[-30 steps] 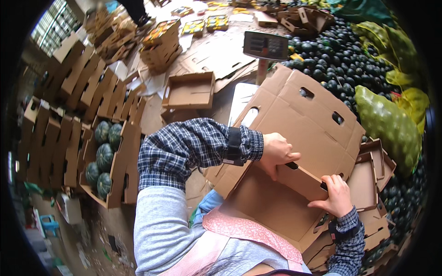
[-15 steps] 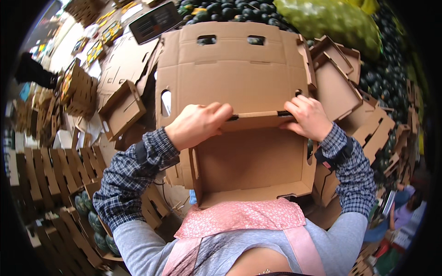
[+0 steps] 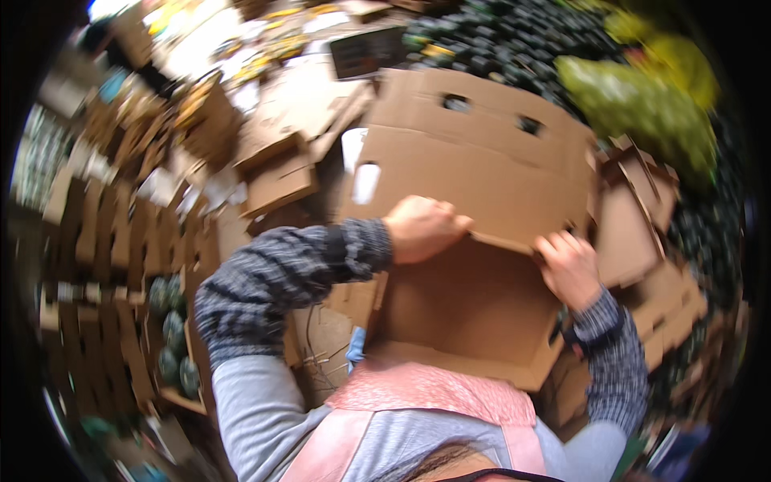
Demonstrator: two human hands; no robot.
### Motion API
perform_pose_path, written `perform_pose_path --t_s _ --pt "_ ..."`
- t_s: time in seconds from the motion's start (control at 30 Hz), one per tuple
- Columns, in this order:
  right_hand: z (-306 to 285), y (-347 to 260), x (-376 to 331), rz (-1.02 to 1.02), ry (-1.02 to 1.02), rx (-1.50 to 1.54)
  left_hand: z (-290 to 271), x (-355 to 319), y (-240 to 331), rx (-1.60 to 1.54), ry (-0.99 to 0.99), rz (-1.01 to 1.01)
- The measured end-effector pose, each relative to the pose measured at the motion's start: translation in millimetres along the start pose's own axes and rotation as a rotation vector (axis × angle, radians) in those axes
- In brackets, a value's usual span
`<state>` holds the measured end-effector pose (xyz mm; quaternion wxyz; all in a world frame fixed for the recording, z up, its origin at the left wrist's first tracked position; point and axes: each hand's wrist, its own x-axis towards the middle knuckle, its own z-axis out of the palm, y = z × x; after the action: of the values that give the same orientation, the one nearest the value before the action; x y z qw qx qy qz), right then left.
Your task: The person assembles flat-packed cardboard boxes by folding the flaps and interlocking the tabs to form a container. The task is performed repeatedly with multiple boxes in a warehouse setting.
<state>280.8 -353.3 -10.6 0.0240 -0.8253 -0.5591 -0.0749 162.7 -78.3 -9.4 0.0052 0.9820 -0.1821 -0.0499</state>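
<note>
A half-folded brown cardboard tray box lies open in front of my body, its near wall by my pink apron. My left hand is closed over the left part of its far wall. At the right end of that same wall, my right hand grips the edge, with fingers over the top and thumb hidden. Beyond the box lies a flat cardboard blank with cut-out hand holes. Blur softens the edges of the box.
Finished cardboard trays lie to the left and right. Heaped dark green round produce fills the far side, beside a yellow-green mesh sack. Rows of upright cardboard boxes stand at left, near a crate of dark green produce.
My view has turned, so the scene sits tilted and further right. Both hands stay on the box's far wall, which now shows less of its inner face.
</note>
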Motion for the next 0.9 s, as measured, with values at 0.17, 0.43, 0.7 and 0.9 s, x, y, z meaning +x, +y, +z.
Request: perform_pose_path --t_s 0.17,0.43,0.7,0.9 --pt "5 11 -60 0.590 0.429 0.861 5 -55 4 -0.098 0.474 -0.362" --pt "78 -17 -140 0.987 0.384 1.877 26 -119 40 -1.087 0.212 -0.550" --pt "167 -16 -154 0.829 0.434 1.934 81 -127 44 -1.313 0.215 -0.721" --pt "83 -58 -119 0.801 0.445 1.289 59 -157 18 -1.305 0.796 -0.894"
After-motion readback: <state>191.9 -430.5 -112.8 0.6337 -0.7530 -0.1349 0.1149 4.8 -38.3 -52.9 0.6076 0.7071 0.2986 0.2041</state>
